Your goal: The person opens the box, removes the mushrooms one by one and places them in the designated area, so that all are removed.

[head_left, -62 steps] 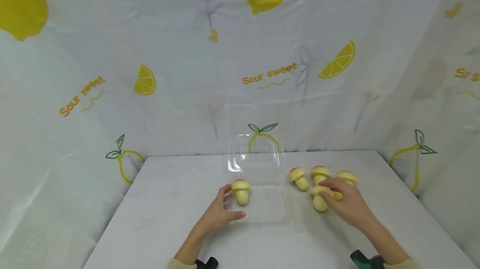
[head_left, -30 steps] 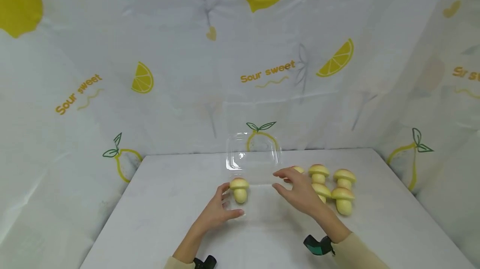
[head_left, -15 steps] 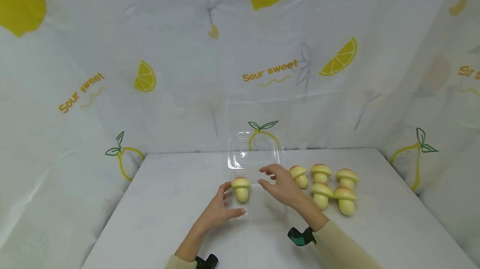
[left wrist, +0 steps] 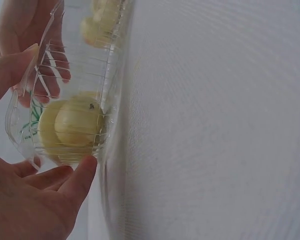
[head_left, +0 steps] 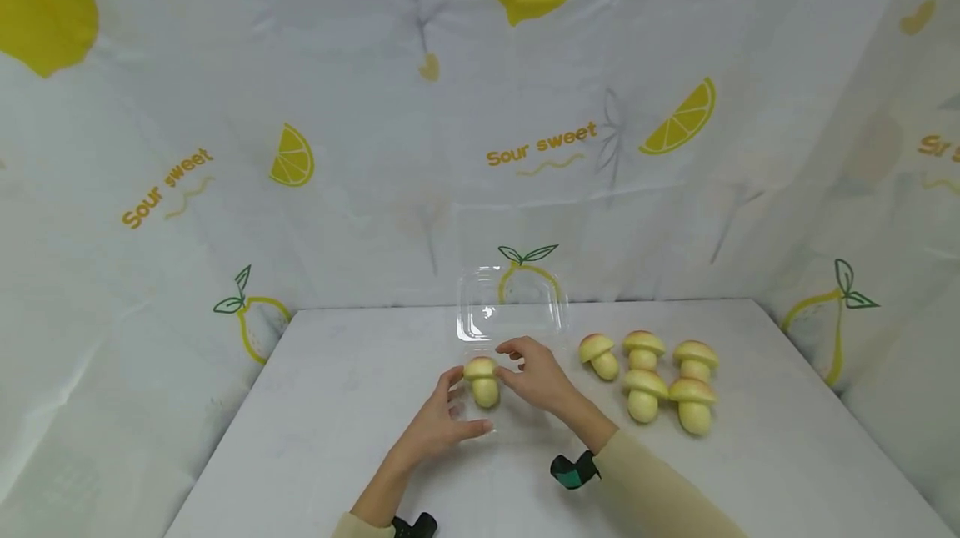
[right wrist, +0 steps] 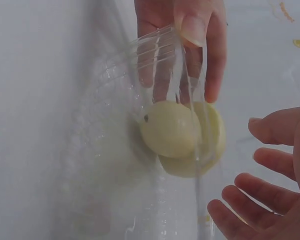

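Observation:
A clear plastic clamshell box stands on the table with its lid raised at the back. Inside, at the left, sits one yellow toy mushroom with a reddish-topped cap. My left hand holds the box's left front corner, thumb at the front rim and fingers along the side wall. Just right of this mushroom, over the box, is my right hand, fingers spread and slightly bent. In the right wrist view, its fingers stand apart from the mushroom and hold nothing.
Several more toy mushrooms lie grouped on the white table, right of the box. A lemon-printed white curtain hangs behind the table and at its sides.
My right hand has moved left from the mushroom group, empty, across the box to beside the mushroom inside. The left hand has kept its hold on the box.

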Tool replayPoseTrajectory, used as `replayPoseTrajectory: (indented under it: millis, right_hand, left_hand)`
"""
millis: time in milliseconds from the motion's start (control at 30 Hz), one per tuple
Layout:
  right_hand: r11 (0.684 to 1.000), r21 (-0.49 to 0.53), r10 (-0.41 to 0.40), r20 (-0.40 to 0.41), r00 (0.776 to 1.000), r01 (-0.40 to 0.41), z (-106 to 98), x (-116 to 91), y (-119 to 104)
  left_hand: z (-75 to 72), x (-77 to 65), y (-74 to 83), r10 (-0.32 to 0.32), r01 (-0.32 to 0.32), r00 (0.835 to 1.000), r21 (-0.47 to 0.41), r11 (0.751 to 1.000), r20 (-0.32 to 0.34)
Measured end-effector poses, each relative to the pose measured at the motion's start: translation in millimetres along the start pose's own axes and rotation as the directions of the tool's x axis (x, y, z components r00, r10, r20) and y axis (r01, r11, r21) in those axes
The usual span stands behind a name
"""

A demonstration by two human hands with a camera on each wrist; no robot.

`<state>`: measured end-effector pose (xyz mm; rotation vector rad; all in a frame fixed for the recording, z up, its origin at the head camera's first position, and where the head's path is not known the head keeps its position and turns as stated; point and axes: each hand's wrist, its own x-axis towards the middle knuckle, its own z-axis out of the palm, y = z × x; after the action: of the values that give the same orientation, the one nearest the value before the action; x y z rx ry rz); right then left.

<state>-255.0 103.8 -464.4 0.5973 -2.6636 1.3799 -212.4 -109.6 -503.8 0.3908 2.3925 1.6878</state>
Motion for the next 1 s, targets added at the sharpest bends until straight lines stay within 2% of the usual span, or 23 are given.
replayPoseTrajectory:
  millis: [300, 600, 833, 1000]
  right_hand:
    - [0.999, -0.015, 0.049, 0.035, 0.998, -0.049, 13, 10, -7]
    - [0.994, 0.013, 0.106, 0.06, 0.993, -0.107, 24, 16, 0]
    - [0.994, 0.018, 0.106, 0.056, 0.993, -0.107, 27, 16, 6]
    - [0.995, 0.028, 0.095, 0.05, 0.994, -0.096, 22, 13, 1]
  left_hand:
    - [-2.3, -0.4, 2.1, -0.006, 0.006, 1.0, 0.013, 1.0, -0.005]
    - [0.3, 1.9, 0.3, -0.005, 0.005, 1.0, -0.002, 1.0, 0.005]
    - [1.9, 1.5, -0.4, -0.003, 0.003, 1.0, 0.001, 1.0, 0.003]
    - [0.7, 0.9, -0.4, -0.015, 0.015, 1.0, 0.011, 1.0, 0.001]
